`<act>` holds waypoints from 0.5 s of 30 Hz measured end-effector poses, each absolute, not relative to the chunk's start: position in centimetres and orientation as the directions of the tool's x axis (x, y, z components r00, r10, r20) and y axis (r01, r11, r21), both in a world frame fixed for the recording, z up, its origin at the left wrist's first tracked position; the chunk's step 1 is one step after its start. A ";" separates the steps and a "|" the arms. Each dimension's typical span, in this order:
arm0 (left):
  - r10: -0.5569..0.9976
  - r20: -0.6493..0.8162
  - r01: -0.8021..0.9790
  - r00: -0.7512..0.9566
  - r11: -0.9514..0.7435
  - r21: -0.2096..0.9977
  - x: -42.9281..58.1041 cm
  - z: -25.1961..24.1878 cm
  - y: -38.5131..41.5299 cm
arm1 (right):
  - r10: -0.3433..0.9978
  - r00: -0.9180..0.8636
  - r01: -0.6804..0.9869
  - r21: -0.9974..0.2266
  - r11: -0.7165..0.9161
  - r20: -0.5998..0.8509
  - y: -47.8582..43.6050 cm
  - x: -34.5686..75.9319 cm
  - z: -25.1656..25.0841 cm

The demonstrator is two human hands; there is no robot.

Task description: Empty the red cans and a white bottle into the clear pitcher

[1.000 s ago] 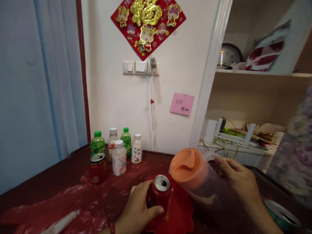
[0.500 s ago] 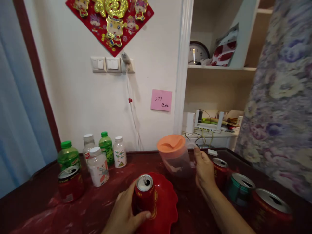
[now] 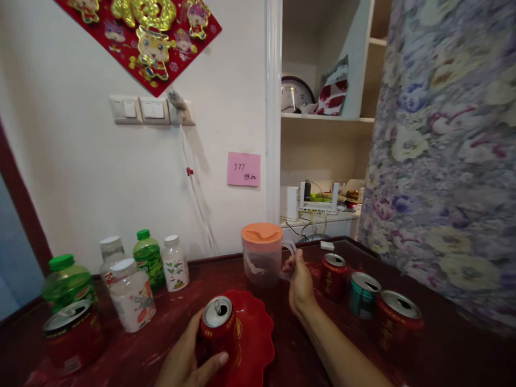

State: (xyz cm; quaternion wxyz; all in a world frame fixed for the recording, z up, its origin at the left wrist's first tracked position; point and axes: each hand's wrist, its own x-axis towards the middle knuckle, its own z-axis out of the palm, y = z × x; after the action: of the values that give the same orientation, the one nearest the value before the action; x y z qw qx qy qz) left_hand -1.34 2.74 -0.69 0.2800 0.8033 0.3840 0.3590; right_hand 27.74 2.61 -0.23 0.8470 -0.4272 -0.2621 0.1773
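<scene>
- Head view, near left: we are wrapping our left hand point(image 3: 186, 361) around the lower part of a red can point(image 3: 220, 330), with the thumb across the front. The hand is clamped on it. We judge that the low grip is leaving the opened top clear and level.
- The can is standing upright on the near left part of a red plate point(image 3: 258, 336), at the middle front of the surface point(image 3: 455, 349). We are reading the plate as a catch for any drips.
- Head view, middle: our right hand point(image 3: 300, 282) is curling around the handle point(image 3: 289, 247) of a clear jug point(image 3: 260, 263) and is closed on it. The two hands are working apart, with the plate between them.
- The jug is upright with its orange lid point(image 3: 262, 235) on, and it seems to be standing on the surface just behind the plate. Holding it by the handle is, we think, giving control of its tilt.
- Head view, right: three cans point(image 3: 363, 294) are standing in a row with opened tops. The first is sitting just beside our right hand but not touching it.
- Head view, far left: bottles point(image 3: 131, 295) are grouped near the wall, with an open can point(image 3: 72, 336) in front of them. They are well apart from both hands, seemingly parked out of the way.
- A floral cloth point(image 3: 443, 161) is filling the right edge, and we cannot tell what it belongs to.
</scene>
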 end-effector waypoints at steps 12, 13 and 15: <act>0.860 0.322 0.273 0.396 -0.445 0.853 -1.5 0.7 4.1 | 0.154 0.755 0.375 -0.611 0.697 0.638 -2.3 25.9 8.5; 0.860 0.323 0.273 0.395 -0.446 0.852 -1.2 1.6 3.8 | 0.148 0.717 0.397 -0.573 0.717 0.682 -3.2 25.1 9.5; 0.858 0.323 0.289 0.399 -0.452 0.844 -0.4 3.4 2.8 | 0.155 0.639 0.411 -0.505 0.759 0.753 -4.9 23.1 11.3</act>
State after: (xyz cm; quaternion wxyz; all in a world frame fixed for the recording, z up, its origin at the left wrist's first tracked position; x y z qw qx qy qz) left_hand -0.35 2.81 3.37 0.3599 0.7550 0.3799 0.3951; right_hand 23.13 -4.91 11.25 0.8397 -0.3385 -0.4178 -0.0763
